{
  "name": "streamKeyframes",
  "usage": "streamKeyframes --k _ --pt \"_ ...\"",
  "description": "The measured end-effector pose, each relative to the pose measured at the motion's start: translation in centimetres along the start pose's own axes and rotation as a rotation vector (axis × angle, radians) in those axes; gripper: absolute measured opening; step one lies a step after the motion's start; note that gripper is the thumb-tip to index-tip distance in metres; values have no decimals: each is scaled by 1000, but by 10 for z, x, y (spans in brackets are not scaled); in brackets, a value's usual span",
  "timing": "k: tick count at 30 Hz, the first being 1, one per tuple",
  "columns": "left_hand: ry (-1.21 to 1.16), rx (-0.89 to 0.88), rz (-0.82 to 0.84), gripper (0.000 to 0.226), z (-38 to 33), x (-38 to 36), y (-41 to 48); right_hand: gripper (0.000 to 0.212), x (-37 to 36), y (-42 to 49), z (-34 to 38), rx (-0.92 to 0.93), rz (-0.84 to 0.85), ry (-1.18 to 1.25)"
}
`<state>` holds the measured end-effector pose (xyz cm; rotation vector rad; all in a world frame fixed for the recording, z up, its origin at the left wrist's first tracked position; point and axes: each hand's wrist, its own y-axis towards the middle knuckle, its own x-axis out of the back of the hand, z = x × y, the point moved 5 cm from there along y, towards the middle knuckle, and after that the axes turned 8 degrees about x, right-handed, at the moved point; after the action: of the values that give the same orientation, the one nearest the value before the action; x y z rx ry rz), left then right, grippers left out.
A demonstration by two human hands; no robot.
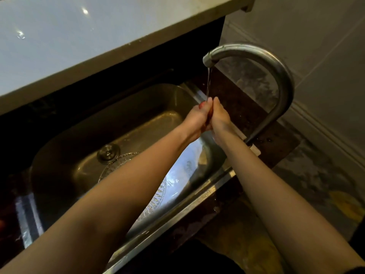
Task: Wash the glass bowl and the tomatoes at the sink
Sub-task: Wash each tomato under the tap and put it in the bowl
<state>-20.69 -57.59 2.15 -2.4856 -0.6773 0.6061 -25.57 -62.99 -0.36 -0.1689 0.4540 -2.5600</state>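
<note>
My left hand (195, 120) and my right hand (220, 117) are pressed together over the steel sink (138, 107), right under a thin water stream (208, 84) from the curved faucet (276, 66). Both cup a small red tomato (202, 105); only slivers of red show between the fingers. The patterned glass bowl (158, 196) lies in the sink's near right part, mostly hidden by my left forearm. No other tomatoes are visible.
A round drain plug (108, 153) sits in the sink floor to the left. A white ledge (79, 36) overhangs the far side. Dark stone counter (246, 107) and a tiled wall (325, 46) lie to the right, with something yellow (345, 206) at the lower right.
</note>
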Motion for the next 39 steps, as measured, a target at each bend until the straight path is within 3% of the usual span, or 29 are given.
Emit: streamKeyframes --k 2,5,10,12,16,17,19,21,25,27,31,39 --pt "27 47 -16 45 -3 6 2 45 -3 -1 6 120 39 -146" --pt "9 72 -64 43 -8 15 5 29 -10 -1 13 238 120 -277" --pt "-154 77 0 23 -18 0 3 35 -7 11 28 57 18 -21" --pt "-185 85 -1 25 -20 -2 4 34 -7 10 33 123 4 -59" --pt "-135 80 -131 42 -25 12 9 26 -16 1 38 316 166 -192" --pt "-97 72 -131 40 -25 11 10 27 -15 3 38 309 138 -186" --pt "-46 56 -88 28 -22 2 12 30 -6 11 39 132 -14 -61" --pt "-46 40 -59 19 -20 -5 13 32 -6 16 37 -9 -59 29" --pt "-207 44 -117 38 -22 13 11 30 -21 8 42 257 152 -230" --pt "-177 47 -168 44 -25 22 11 27 -26 4 42 319 215 -263" --pt "-142 62 -1 30 -24 6 5 34 -14 15 45 66 -29 21" --pt "-363 26 178 37 -21 22 -4 46 -19 8 40 76 99 227"
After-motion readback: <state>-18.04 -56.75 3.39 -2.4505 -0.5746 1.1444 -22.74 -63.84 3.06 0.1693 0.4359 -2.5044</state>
